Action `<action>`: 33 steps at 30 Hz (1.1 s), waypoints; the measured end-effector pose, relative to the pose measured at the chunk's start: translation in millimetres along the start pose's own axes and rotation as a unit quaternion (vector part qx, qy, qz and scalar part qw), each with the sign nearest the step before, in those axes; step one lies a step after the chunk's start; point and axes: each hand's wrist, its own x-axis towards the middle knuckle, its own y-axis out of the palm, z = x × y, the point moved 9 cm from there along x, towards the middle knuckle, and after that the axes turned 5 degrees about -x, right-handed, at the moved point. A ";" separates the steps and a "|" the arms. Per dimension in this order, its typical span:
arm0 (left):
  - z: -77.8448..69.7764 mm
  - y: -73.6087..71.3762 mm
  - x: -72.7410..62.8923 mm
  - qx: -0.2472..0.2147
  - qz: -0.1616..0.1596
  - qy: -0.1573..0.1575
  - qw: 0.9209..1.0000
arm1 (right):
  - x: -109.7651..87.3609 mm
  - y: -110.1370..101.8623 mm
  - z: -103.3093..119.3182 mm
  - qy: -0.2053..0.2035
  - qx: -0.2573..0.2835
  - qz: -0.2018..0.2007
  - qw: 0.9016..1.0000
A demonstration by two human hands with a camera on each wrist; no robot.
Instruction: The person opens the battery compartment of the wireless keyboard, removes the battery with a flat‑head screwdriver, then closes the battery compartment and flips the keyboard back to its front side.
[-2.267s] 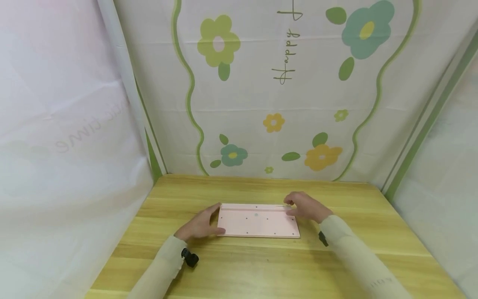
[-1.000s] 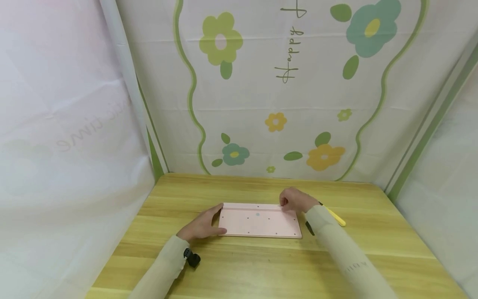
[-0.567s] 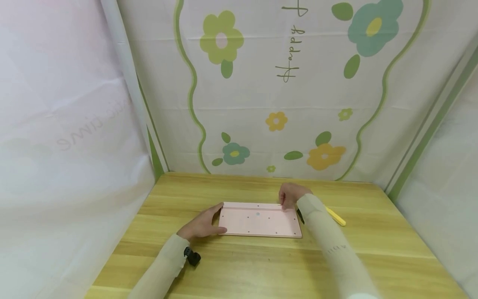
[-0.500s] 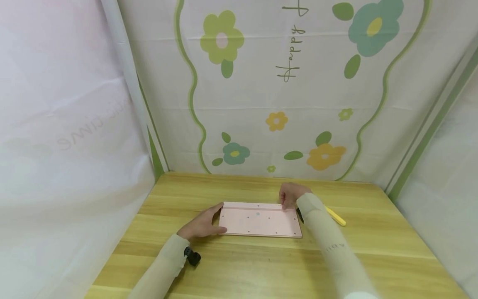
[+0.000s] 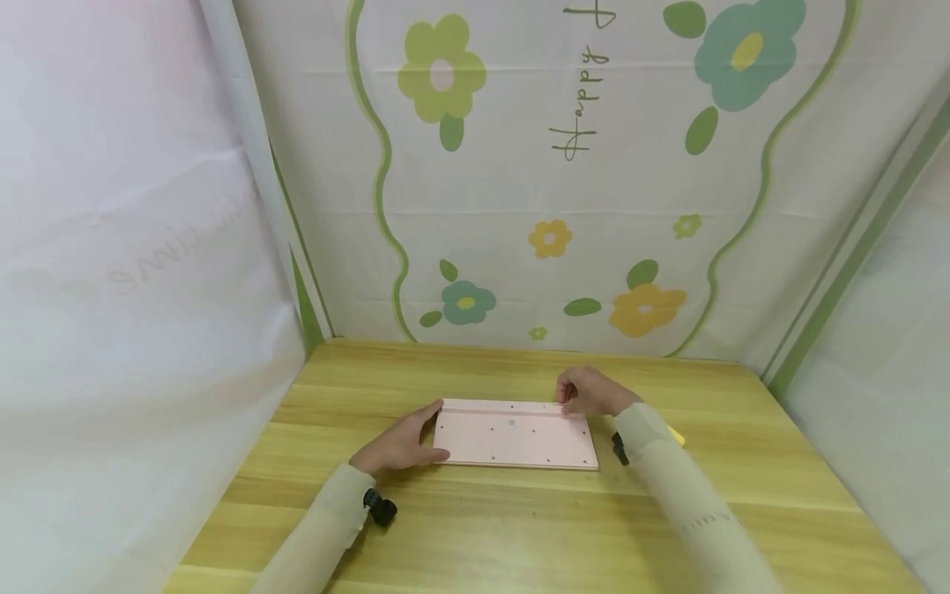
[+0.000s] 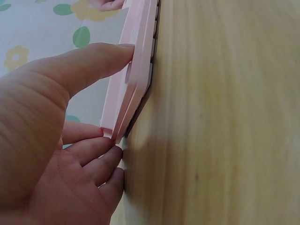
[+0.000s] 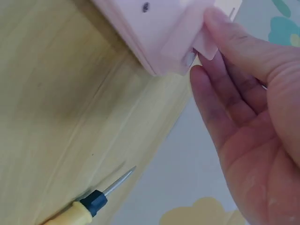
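A pink keyboard [image 5: 519, 445] lies face down on the table, its back dotted with small screws and a raised ridge [image 5: 490, 407] along the far side. My left hand [image 5: 397, 444] holds its left end, thumb on the back and fingers at the far corner; key edges show beneath in the left wrist view. At the ridge's right end, my right hand [image 5: 596, 392] pinches a small pink battery cover [image 7: 206, 44] between thumb and fingers. Beside it a small silvery end [image 7: 189, 58] shows in the right wrist view.
A screwdriver [image 7: 91, 207] with a yellow handle and black collar lies on the wooden table [image 5: 482, 528], right of the keyboard, partly behind the right sleeve in the head view. Flower-printed cloth [image 5: 505, 181] hangs behind the table, with white cloth at both sides.
My right hand came in from the right edge to the ridge's end, bent down over it, then drew slightly back to the right. The left hand keeps its hold on the keyboard.
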 end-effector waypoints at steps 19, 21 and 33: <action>1.0 -0.1 1.3 -0.002 -0.005 0.000 1.000 | -7.9 -14.3 -10.0 0.023 0.001 -0.054 0.998; 1.1 -0.3 0.9 -0.003 -0.005 -0.001 1.000 | -3.1 -15.0 -11.8 0.017 0.001 -0.058 0.998; 2.5 0.9 2.5 0.001 0.001 0.006 1.000 | 17.0 -3.8 -31.4 0.023 0.009 -0.067 0.997</action>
